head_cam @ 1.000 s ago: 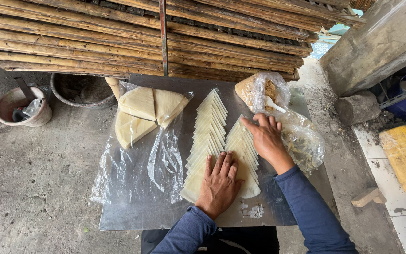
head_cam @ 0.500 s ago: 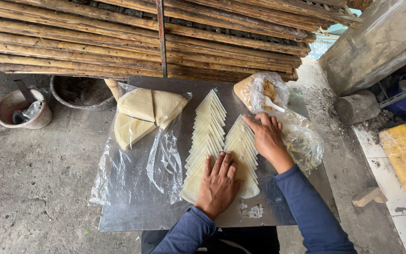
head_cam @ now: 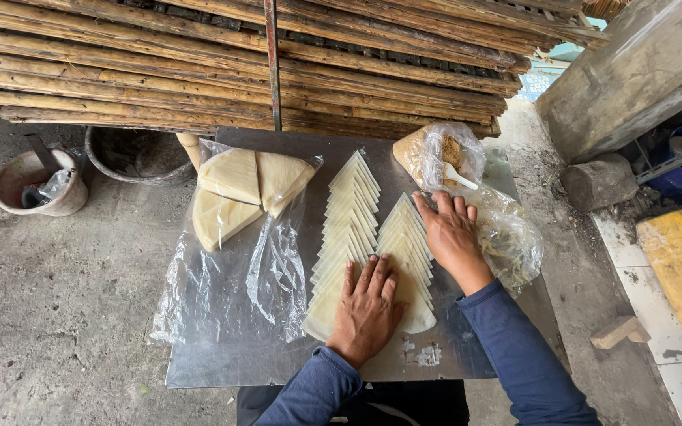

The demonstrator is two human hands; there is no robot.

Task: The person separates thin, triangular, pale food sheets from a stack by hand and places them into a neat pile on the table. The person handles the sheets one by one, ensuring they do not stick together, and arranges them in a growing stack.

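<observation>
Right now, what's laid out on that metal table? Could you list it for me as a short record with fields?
Surface: metal tabletop on a concrete floor
Left hand: left hand flat on the near ends of two fanned rows of triangular pastry sheets
Right hand: right hand resting at the top of the right-hand row
Left of rows: stack of folded wrappers on clear plastic sheeting
Far right: plastic bag with brown filling and a white spoon
Behind: stacked bamboo poles
Floor, left: clay pot

Soft daylight, sharp, wide-angle edges.
</observation>
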